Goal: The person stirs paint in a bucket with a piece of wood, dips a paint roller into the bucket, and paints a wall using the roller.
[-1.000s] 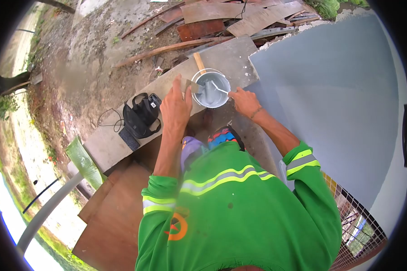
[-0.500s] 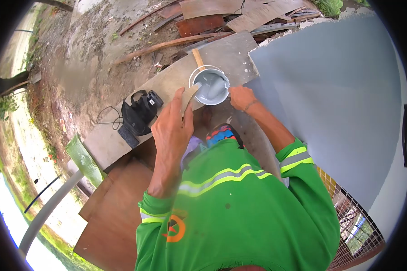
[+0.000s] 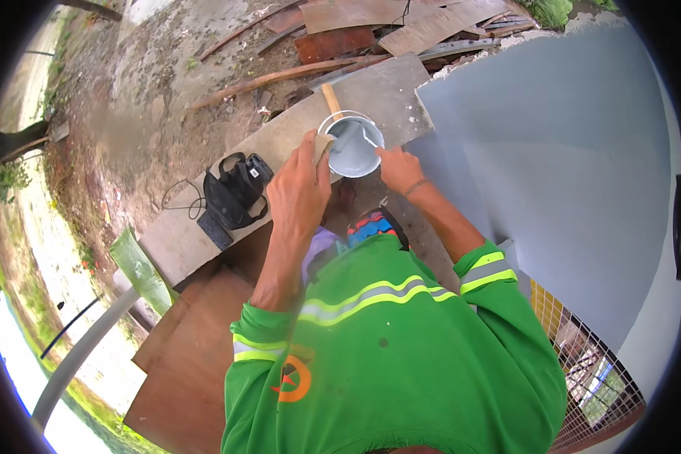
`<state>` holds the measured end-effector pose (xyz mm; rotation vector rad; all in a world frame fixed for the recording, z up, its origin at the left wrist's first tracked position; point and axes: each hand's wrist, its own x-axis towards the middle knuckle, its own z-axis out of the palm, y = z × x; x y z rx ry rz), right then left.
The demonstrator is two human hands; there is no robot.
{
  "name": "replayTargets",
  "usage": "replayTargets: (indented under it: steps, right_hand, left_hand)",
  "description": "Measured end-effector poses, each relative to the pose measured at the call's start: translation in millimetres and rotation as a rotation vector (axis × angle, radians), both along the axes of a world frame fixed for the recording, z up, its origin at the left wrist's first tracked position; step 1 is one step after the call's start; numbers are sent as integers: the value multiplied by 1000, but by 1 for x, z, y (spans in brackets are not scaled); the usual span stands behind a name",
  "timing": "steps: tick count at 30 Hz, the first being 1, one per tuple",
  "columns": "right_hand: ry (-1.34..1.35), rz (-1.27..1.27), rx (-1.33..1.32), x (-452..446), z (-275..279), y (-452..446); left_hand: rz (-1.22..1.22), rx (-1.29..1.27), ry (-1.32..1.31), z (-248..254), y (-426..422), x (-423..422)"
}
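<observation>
A white bucket [image 3: 354, 171] with wet grey paint [image 3: 352, 157] inside stands on the concrete ledge, its wire handle folded over the far left side. My left hand [image 3: 299, 188] is closed on a tan flat piece [image 3: 323, 144] at the bucket's left rim; its exact kind is unclear. On the right rim, my right hand [image 3: 402, 169] is closed round a tool whose thin, pale, bent shaft [image 3: 368, 138] reaches into the bucket. The tool's grip is hidden in the fist, and its working end is hard to make out against the paint.
On the ledge [image 3: 181, 237] left of my arm lie a black bag [image 3: 233, 195] and a dark block [image 3: 215, 229]. A wooden strip [image 3: 331, 100] sits behind the bucket. A grey painted surface [image 3: 545, 166] fills the right side. Scrap boards [image 3: 356, 13] lie beyond the ledge.
My left hand has moved up and slightly right with the tan piece, closer to the bucket. The right hand has shifted slightly left and down, and the tool's bent shaft now shows.
</observation>
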<state>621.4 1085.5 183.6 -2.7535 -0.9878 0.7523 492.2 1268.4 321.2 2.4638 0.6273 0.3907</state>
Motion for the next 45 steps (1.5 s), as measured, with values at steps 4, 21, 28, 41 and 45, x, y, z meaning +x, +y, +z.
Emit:
replayTargets:
  steps: [4, 21, 28, 41, 45]
  right_hand:
    - [77, 123, -58, 6, -7, -17]
    - [16, 54, 30, 0, 40, -39]
    - [-161, -69, 199, -44, -3, -94]
    - [-104, -187, 275, -74, -23, -114]
    - [-87, -234, 324, -78, -30, -119]
  left_hand:
    - [16, -21, 38, -7, 1, 5]
    - [169, -387, -62, -94, 31, 28]
    - [129, -502, 33, -226, 27, 23]
    - [4, -652, 40, -252, 32, 59]
    - [-66, -551, -26, -249, 33, 55]
